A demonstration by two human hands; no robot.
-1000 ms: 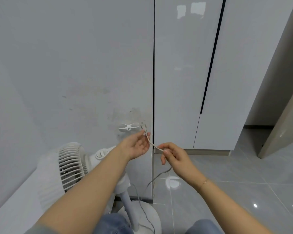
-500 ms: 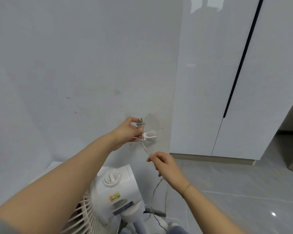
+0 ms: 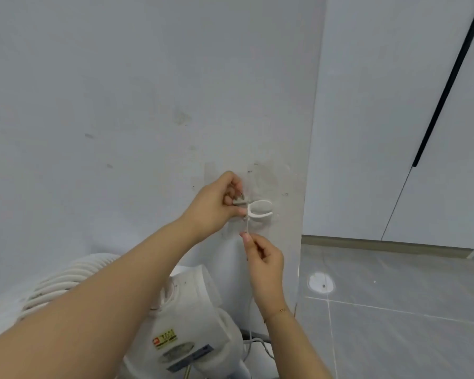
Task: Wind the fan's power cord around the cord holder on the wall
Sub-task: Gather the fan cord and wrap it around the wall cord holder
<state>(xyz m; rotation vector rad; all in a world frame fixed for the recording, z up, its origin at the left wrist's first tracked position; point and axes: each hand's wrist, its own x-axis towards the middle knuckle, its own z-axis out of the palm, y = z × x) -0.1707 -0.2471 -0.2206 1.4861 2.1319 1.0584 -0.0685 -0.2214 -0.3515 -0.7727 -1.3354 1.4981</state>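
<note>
A white cord holder [image 3: 260,209] sticks out from the grey wall. Its left half is hidden behind my left hand [image 3: 216,206], which pinches the plug end of the thin white power cord [image 3: 246,227] right at the holder's middle. The cord drops straight down from there into my right hand [image 3: 263,262], whose fingers are closed on it just below the holder. Below that hand the cord runs down to the white fan [image 3: 186,324] standing under my arms.
The wall ends at a corner [image 3: 305,187] just right of the holder. White cabinet doors [image 3: 394,132] stand further right. Grey floor tiles [image 3: 394,310] spread at the lower right. The fan's grille [image 3: 63,283] is at the lower left.
I have come closer to the wall. My left hand brought the plug end onto the holder's middle, and my right hand rose up the cord to just beneath the holder.
</note>
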